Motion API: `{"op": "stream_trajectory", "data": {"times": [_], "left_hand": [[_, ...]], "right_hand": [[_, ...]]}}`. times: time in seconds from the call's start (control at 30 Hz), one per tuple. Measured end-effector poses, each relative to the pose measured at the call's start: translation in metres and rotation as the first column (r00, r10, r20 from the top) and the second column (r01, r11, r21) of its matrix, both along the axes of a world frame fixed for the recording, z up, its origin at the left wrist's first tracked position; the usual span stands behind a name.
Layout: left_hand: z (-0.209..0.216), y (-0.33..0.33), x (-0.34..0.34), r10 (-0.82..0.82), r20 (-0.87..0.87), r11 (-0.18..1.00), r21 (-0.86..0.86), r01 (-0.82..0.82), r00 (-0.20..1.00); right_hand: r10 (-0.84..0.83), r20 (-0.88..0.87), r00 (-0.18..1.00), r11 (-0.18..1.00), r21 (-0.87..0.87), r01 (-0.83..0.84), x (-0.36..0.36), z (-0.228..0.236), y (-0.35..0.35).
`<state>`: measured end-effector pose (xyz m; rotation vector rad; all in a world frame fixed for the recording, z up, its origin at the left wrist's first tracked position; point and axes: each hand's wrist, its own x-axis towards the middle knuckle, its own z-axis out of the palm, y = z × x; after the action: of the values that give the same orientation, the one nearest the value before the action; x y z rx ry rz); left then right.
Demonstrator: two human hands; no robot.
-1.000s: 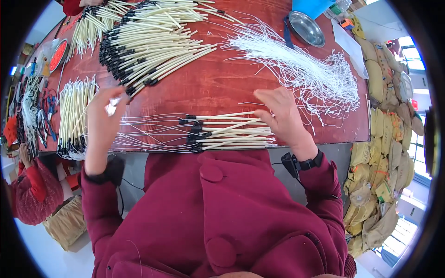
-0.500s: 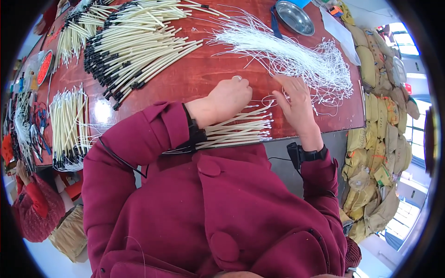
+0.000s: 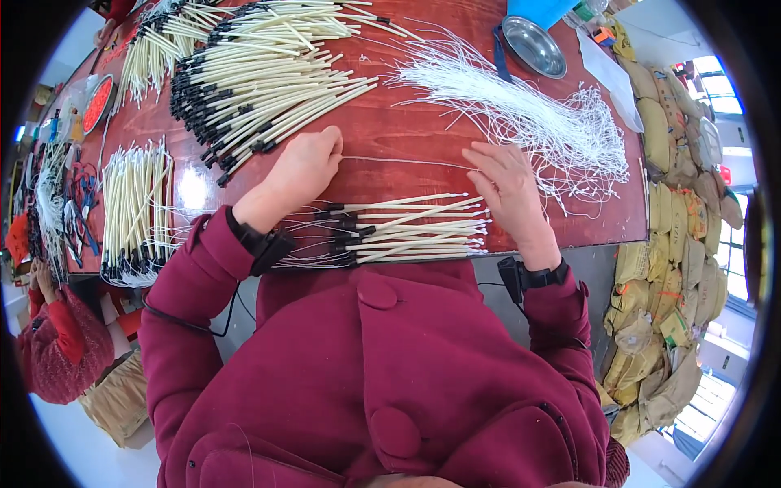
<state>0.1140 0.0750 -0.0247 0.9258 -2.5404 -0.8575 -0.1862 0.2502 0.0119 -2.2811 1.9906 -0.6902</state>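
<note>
A thin white string (image 3: pixel 404 161) runs nearly straight between my two hands, a little above the red table. My left hand (image 3: pixel 303 169) pinches its left end with closed fingers. At the other end, the fingers of my right hand (image 3: pixel 511 185) are closed on it. Just below the string lies a small bundle of cream-coloured thin tubes (image 3: pixel 423 228) with black pieces on the left and white tips on the right; fine white strings trail from the black pieces. A heap of loose white strings (image 3: pixel 529 106) lies beyond my right hand.
A large pile of cream tubes with black ends (image 3: pixel 277 89) covers the far left. Another bundle of tubes (image 3: pixel 137 207) lies at the left edge. A steel bowl (image 3: pixel 534 47) stands far right. Stacked sacks (image 3: pixel 669 236) line the right side. A co-worker (image 3: pixel 69 337) sits at the left.
My left hand has moved left, away from my right hand, and the string now stretches between them. The near tube bundle's black ends are uncovered. The view has shifted slightly.
</note>
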Motion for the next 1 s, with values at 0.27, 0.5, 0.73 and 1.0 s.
{"op": "stream_trajectory", "data": {"times": [0.27, 0.5, 0.73, 1.0], "left_hand": [[0.0, 0.006, 0.017, 0.069, -0.01, 0.997, 0.038, -0.068, 0.998], [0.001, 0.006, 0.022, 0.089, -0.04, 0.993, 0.084, -0.085, 0.995], [0.0, 0.006, 0.027, 0.118, -0.067, 0.991, 0.071, -0.113, 0.991], [-0.002, 0.005, 0.032, 0.118, -0.075, 0.99, 0.09, -0.111, 0.99]], "right_hand": [[0.086, -0.05, 0.995, 0.995, 0.063, -0.083, 0.007, -0.005, 0.0], [0.11, -0.065, 0.992, 0.988, 0.119, -0.102, 0.006, -0.019, 0.006], [0.126, -0.08, 0.989, 0.983, 0.147, -0.113, -0.006, -0.024, 0.007], [0.076, -0.115, 0.99, 0.99, 0.129, -0.061, -0.008, -0.027, 0.01]]}}
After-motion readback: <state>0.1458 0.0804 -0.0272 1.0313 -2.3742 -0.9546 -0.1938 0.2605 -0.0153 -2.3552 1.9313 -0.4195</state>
